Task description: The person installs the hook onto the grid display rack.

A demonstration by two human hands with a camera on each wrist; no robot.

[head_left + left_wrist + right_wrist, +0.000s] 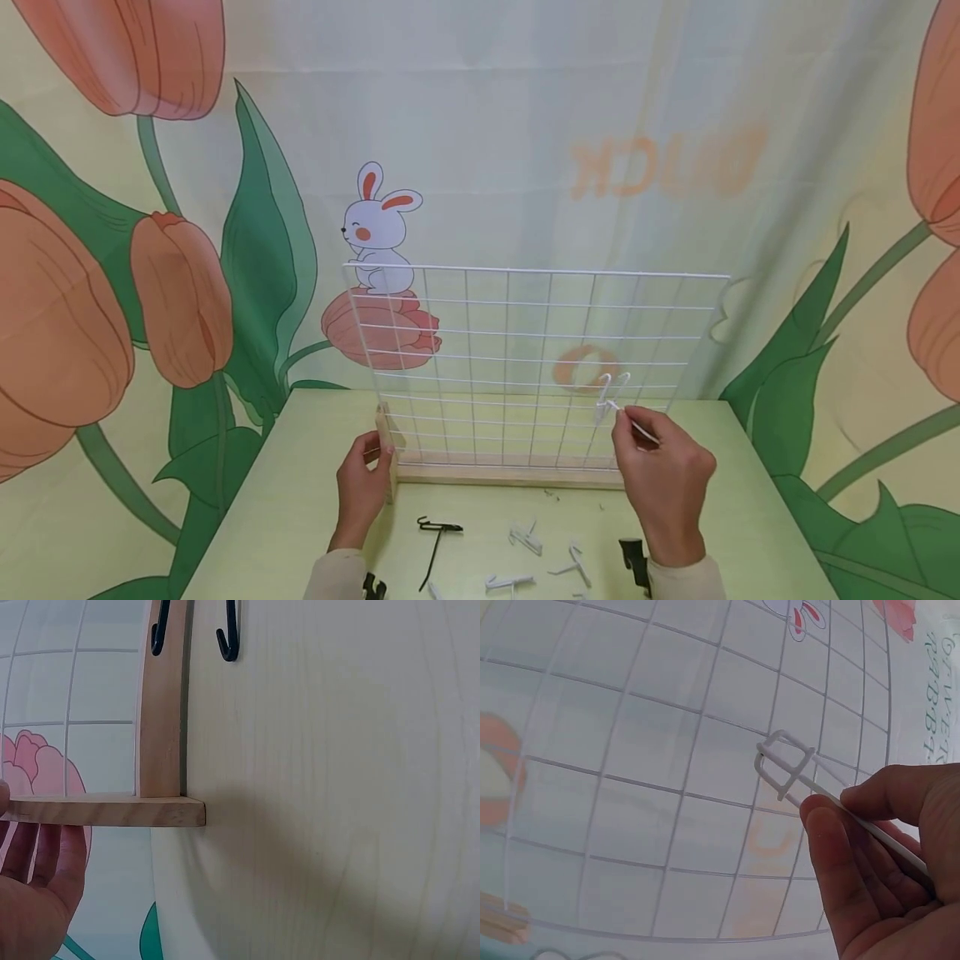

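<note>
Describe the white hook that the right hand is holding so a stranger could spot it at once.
Start at the white wire grid standing upright in its wooden base on the pale green table. Near the grid's lower right, the right hand pinches a thin white wire hook against the wires. Unlike the loose white hooks and the black hook lying flat on the table, it alone is raised at the grid.

Two bare hands, left hand (362, 483) lower centre-left of head view, right hand (664, 479) lower centre-right. Cream sleeves (339, 577) end at both wrists, bottom edge. Black strapped devices (634, 560) at each wrist. No rings visible.
</note>
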